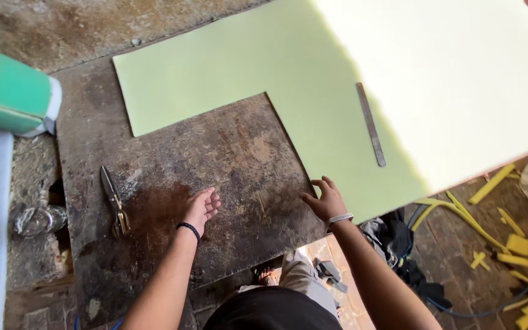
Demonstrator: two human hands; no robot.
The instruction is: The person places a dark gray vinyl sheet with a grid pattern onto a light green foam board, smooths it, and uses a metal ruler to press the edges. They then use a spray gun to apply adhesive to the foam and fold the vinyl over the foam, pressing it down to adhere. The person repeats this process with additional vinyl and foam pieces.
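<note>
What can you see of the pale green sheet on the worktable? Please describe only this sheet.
The pale green sheet looks like thin, smooth foam and lies flat on the dark, stained worktable. A rectangular piece is cut out of its near left part, so it forms an L shape. Its right part is in bright sunlight and looks almost white. A narrow metal ruler lies on it. The right hand touches its cut edge with the fingertips; the left hand rests on the table, apart from it.

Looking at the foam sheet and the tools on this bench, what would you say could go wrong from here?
The scissors lie just beside the left hand, so a careless sweep might catch them. The metal ruler rests loose on the pale green foam sheet; if the right hand shifts that sheet, it could slide off.
</note>
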